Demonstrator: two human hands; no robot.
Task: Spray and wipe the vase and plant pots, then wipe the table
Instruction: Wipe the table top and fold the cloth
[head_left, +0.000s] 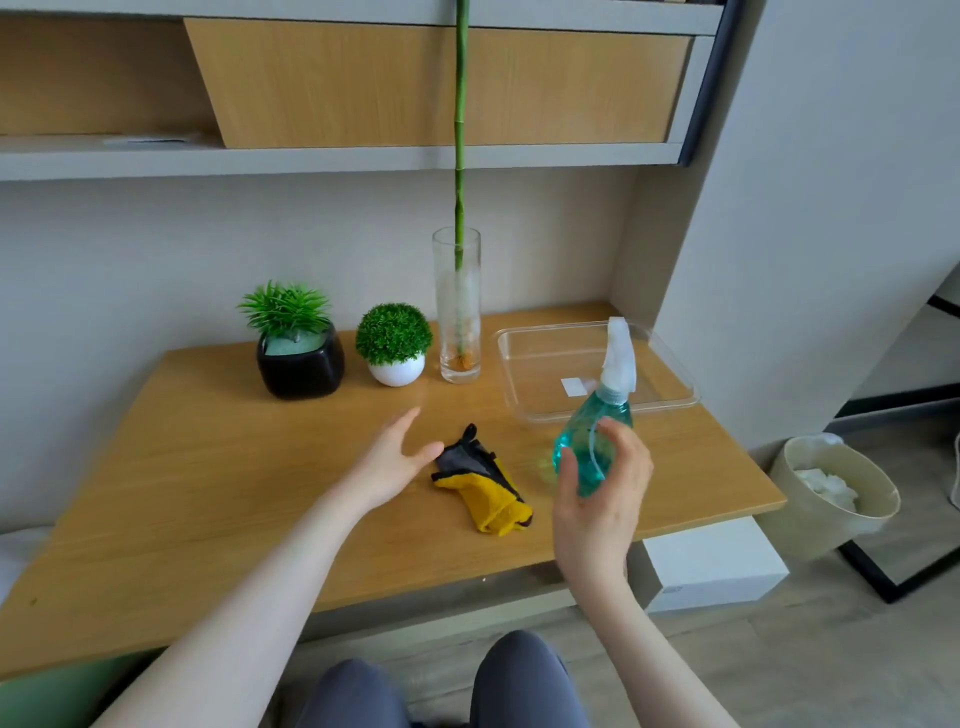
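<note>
Your right hand (597, 493) grips the teal plastic spray bottle (592, 447); left hand (395, 457) spread wide. Tall clear glass vase (457, 312), frame centre: fragile, likely top-heavy; hold it low.

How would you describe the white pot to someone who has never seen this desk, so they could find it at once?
Start at the wooden desk and look along its back edge by the wall, where three things stand in a row. The white pot is the middle one, between the black pot and the glass vase. It alone is small, round and white, topped by a neat green ball of leaves.
</note>
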